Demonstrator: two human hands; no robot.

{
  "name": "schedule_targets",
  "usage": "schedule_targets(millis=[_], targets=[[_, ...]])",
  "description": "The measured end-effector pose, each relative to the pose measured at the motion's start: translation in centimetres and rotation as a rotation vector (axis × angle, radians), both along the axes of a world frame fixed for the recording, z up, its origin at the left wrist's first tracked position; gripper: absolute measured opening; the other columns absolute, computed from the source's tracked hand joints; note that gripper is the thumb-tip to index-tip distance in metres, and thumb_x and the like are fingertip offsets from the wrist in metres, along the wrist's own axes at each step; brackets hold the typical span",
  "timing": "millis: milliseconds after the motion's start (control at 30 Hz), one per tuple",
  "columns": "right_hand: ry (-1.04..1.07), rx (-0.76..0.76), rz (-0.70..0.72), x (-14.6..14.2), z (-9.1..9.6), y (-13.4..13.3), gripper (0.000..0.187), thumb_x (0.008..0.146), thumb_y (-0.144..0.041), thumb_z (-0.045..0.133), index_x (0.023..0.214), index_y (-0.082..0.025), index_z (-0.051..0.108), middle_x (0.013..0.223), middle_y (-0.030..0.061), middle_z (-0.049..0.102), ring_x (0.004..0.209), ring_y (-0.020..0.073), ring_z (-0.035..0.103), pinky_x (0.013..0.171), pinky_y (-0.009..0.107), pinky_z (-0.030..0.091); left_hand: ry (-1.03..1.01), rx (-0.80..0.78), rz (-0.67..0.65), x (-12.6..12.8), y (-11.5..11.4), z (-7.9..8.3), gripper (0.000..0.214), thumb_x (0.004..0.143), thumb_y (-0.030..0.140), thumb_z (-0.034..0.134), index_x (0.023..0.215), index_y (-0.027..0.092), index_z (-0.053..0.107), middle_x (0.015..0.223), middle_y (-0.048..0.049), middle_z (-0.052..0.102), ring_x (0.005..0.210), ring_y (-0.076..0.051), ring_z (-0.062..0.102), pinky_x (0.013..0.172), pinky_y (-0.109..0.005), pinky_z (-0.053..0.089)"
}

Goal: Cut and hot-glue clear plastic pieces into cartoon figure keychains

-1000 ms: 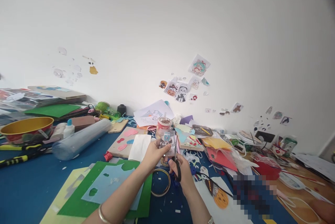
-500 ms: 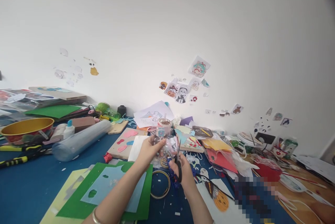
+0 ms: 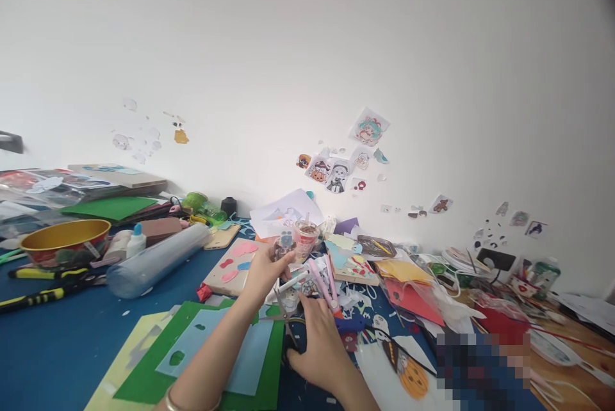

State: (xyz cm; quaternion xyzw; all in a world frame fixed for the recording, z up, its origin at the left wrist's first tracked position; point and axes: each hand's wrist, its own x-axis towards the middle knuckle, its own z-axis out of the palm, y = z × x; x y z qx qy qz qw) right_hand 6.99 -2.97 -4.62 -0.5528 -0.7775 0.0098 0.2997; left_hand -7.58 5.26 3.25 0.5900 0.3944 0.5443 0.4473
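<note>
My left hand is closed, pinching a small printed cutout that looks clear at the edges. Its picture is too small to make out. Low over the table, my right hand curves around the dark handles of a pair of scissors, thumb and fingers spread. The scissor blades are parted and point away to the left. Just beyond the cutout stands a clear cup with brown contents. A blue glue gun lies right of my right hand, and a pink tool with two long arms lies above it.
Green sheets and a light blue sheet lie at front left. Farther left are a clear plastic tube, a gold-lined bowl and yellow-black tools. Coloured paper and a pumpkin drawing are right.
My right hand has moved down and left with the scissors, away from the cutout. The scissor blades have spread apart. My left hand has shifted slightly left, still holding the cutout. The view has shifted slightly.
</note>
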Motion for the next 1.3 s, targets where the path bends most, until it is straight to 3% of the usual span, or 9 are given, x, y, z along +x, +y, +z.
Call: schedule_targets(millis=[200, 333, 500, 700, 767, 900, 1067, 1200, 1300], targets=[[-0.110, 0.116, -0.028, -0.2, 0.5, 0.2, 0.052, 0.070, -0.026, 0.063, 0.121, -0.026, 0.053, 0.105, 0.0070, 0.059, 0.101, 0.0291, 0.050, 0.088, 0.043, 0.039, 0.147, 0.070, -0.077, 0.8, -0.2, -0.6, 0.038, 0.065, 0.037, 0.066, 0.095, 0.019, 0.051, 0.041, 0.0080, 0.054, 0.034, -0.014, 0.052, 0.039, -0.021, 0.038], [-0.131, 0.190, -0.108, 0.1, 0.5, 1.0, 0.040, 0.077, -0.018, 0.058, 0.117, -0.018, 0.056, 0.087, 0.0078, 0.064, 0.083, 0.0253, 0.056, 0.072, 0.036, 0.044, 0.192, 0.108, -0.113, 0.9, -0.5, -0.6, 0.032, 0.066, 0.033, 0.065, 0.091, 0.021, 0.050, 0.041, 0.0112, 0.046, 0.032, -0.010, 0.044, 0.037, -0.019, 0.031], [-0.113, 0.296, -0.083, 0.4, 0.3, 1.5, 0.023, 0.076, -0.004, 0.049, 0.078, -0.021, 0.065, 0.073, 0.0048, 0.063, 0.078, 0.0229, 0.055, 0.066, 0.031, 0.043, 0.209, 0.102, -0.169, 1.1, -0.4, -0.9, 0.035, 0.068, 0.035, 0.062, 0.098, 0.021, 0.050, 0.052, 0.0088, 0.049, 0.036, -0.010, 0.042, 0.039, -0.020, 0.030], [0.343, 0.590, -0.280, 2.0, 1.6, 1.4, 0.025, 0.083, -0.033, 0.053, 0.102, -0.017, 0.057, 0.099, 0.0121, 0.060, 0.095, 0.0265, 0.052, 0.082, 0.041, 0.042, 0.413, 0.313, -0.268, 1.3, -1.0, -1.2, 0.019, 0.067, 0.027, 0.061, 0.085, 0.021, 0.059, 0.064, 0.0036, 0.056, 0.053, -0.013, 0.047, 0.050, -0.021, 0.032], [0.520, 0.506, -0.244, 2.7, 1.8, 1.6, 0.039, 0.079, -0.042, 0.057, 0.109, -0.017, 0.055, 0.104, 0.0132, 0.060, 0.097, 0.0270, 0.055, 0.082, 0.040, 0.044, 0.506, 0.394, -0.359, 1.8, -1.5, -1.5, 0.011, 0.066, 0.022, 0.060, 0.077, 0.020, 0.060, 0.064, 0.0025, 0.057, 0.058, -0.014, 0.048, 0.052, -0.021, 0.030], [0.813, 0.180, -0.128, 3.6, 1.7, 2.3, 0.028, 0.076, -0.045, 0.058, 0.081, -0.018, 0.063, 0.077, 0.0064, 0.067, 0.073, 0.0220, 0.062, 0.069, 0.032, 0.048, 0.576, 0.398, -0.415, 3.3, -2.4, -2.2, 0.008, 0.065, 0.020, 0.060, 0.073, 0.019, 0.059, 0.063, 0.0022, 0.055, 0.058, -0.014, 0.047, 0.051, -0.022, 0.027], [1.227, 0.248, -0.206, 3.9, 1.6, 2.7, 0.035, 0.070, -0.049, 0.063, 0.077, -0.015, 0.064, 0.075, 0.0060, 0.068, 0.073, 0.0216, 0.062, 0.067, 0.030, 0.048, 0.367, 0.188, -0.309, 5.1, -2.8, -2.8, 0.027, 0.070, 0.040, 0.060, 0.083, 0.017, 0.053, 0.056, 0.0058, 0.046, 0.051, -0.011, 0.044, 0.048, -0.021, 0.029], [1.350, 0.268, -0.224, 4.0, 1.3, 2.8, 0.037, 0.070, -0.051, 0.063, 0.083, -0.016, 0.063, 0.084, 0.0071, 0.068, 0.081, 0.0226, 0.061, 0.073, 0.032, 0.048, 0.248, 0.142, -0.360, 5.9, -3.0, -3.5, 0.037, 0.082, 0.048, 0.039, 0.101, 0.017, 0.047, 0.044, 0.0096, 0.040, 0.037, -0.011, 0.040, 0.042, -0.021, 0.030], [1.362, 0.279, -0.250, 4.1, 1.3, 2.8, 0.042, 0.072, -0.053, 0.060, 0.091, -0.017, 0.062, 0.092, 0.0084, 0.067, 0.089, 0.0237, 0.060, 0.076, 0.032, 0.046, 0.228, 0.152, -0.376, 6.1, -3.0, -3.8, 0.037, 0.085, 0.052, 0.032, 0.090, 0.019, 0.047, 0.037, 0.0095, 0.038, 0.032, -0.012, 0.040, 0.039, -0.021, 0.030]])
